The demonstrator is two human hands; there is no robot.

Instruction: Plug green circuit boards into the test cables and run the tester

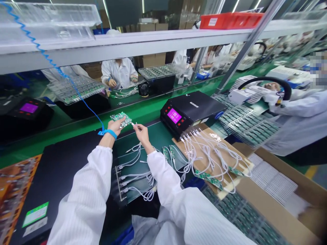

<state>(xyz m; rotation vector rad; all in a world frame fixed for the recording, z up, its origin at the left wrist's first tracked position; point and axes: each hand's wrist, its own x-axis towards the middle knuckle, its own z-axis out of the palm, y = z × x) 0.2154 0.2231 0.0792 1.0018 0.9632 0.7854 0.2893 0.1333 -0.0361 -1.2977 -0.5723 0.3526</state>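
My left hand, with a blue wrist strap and coiled cord, holds a green circuit board up over the bench. At the board's right edge, my right hand pinches a small white connector between thumb and fingers. Whether the connector is seated in the board cannot be made out. Below my hands, white cables run from a metal strip. To the right stands a black test box with a lit purple screen and several white cables plugged into its front.
Small green boards on cables lie on cardboard at the right. Beyond are racks of boards and a carton. A shelf crosses above. People in white work opposite and at the right.
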